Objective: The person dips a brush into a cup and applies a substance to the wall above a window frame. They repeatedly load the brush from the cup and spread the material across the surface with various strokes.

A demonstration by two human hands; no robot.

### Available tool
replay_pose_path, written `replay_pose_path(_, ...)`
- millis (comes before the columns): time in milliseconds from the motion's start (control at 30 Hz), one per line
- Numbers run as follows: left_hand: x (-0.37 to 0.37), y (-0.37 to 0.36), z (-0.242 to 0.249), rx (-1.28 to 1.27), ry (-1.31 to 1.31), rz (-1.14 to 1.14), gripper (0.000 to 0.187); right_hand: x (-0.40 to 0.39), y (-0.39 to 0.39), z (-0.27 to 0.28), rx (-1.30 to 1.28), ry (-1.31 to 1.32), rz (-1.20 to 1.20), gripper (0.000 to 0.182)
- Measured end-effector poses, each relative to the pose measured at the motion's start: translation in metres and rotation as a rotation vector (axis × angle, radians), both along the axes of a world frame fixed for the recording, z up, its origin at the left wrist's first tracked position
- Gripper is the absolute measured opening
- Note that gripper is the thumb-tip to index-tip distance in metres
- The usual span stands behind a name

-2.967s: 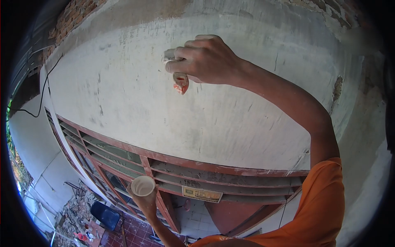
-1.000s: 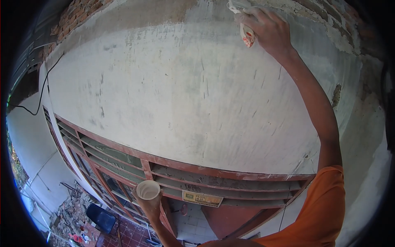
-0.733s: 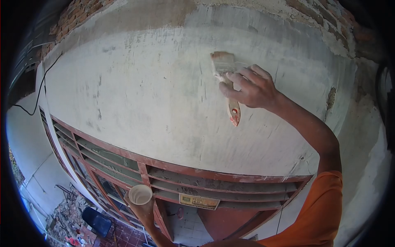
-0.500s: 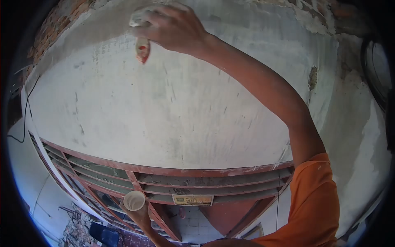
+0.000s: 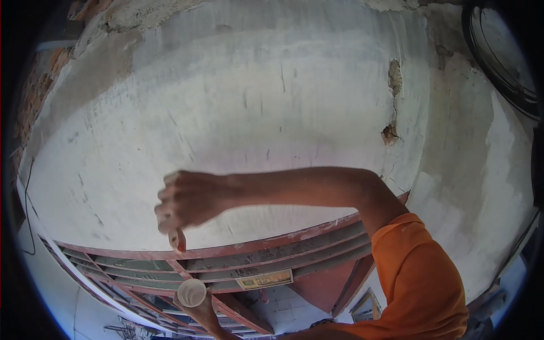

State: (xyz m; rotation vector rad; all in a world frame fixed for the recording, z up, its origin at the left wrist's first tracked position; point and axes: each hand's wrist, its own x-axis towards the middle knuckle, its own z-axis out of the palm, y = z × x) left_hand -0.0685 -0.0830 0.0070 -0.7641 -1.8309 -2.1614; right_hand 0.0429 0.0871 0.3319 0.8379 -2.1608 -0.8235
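My right hand [image 5: 191, 201] is closed around a brush, in front of the lower left part of the pale plastered wall [image 5: 272, 113]. Only the red-tipped handle [image 5: 177, 241] of the brush shows below my fingers; its bristles are hidden. Lower down, my left hand [image 5: 201, 311] holds a white plastic cup [image 5: 191, 293] upright, with its mouth facing up. The brush handle is above the cup and apart from it.
Red-brown louvred frames [image 5: 272, 255] run below the wall, bearing a yellow label [image 5: 264, 279]. Broken plaster [image 5: 390, 135] shows at the right, and a coil of black cable [image 5: 498, 73] hangs at the upper right. Exposed bricks [image 5: 48, 79] are at the upper left.
My right hand has come down from high on the wall with the brush, close above the cup. The left hand and cup have shifted slightly right and down, and the view has turned.
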Motion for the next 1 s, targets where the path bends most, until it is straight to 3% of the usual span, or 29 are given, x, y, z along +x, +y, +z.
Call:
replay_pose_path(67, 0.004, 0.005, -0.001, -0.032, 0.045, -0.085, 0.09, 0.027, -0.013, -0.048, -0.245, 0.011, 0.11, 0.008)
replay_pose_path(233, 0.048, 0.02, 0.02, -0.037, 0.041, -0.365, 0.1, 0.105, -0.025, -0.137, -0.794, 0.0, -0.004, 0.021)
replay_pose_path(267, 0.054, 0.024, 0.015, -0.04, 0.041, -0.372, 0.1, 0.116, -0.023, -0.156, -0.94, -0.003, -0.007, 0.025)
replay_pose_path(400, 0.064, 0.038, -0.031, -0.066, 0.034, -0.543, 0.105, 0.147, -0.027, -0.232, -1.065, 0.092, -0.132, 0.024)
replay_pose_path(467, 0.087, 0.043, -0.041, -0.152, 0.083, -0.601, 0.107, 0.162, -0.034, -0.267, -1.504, -0.015, -0.313, 0.028)
replay_pose_path(567, 0.113, 0.053, -0.066, -0.128, 0.091, -0.645, 0.102, 0.174, -0.04, -0.303, -1.692, 0.075, -0.382, 0.029)
replay_pose_path(667, 0.133, 0.049, -0.084, -0.182, 0.115, -0.674, 0.099, 0.187, -0.044, -0.325, -1.654, -0.028, -0.554, 0.028)
replay_pose_path(833, 0.145, 0.025, -0.1, -0.287, 0.17, -0.699, 0.095, 0.188, -0.049, -0.328, -1.624, -0.021, -0.517, 0.031)
replay_pose_path(933, 0.148, 0.013, -0.08, -0.367, 0.258, -0.625, 0.085, 0.179, -0.045, -0.328, -1.617, -0.018, -0.404, 0.032)
replay_pose_path(1000, 0.14, 0.011, -0.082, -0.37, 0.313, -0.58, 0.085, 0.171, -0.043, -0.324, -1.571, -0.119, -0.491, 0.029)
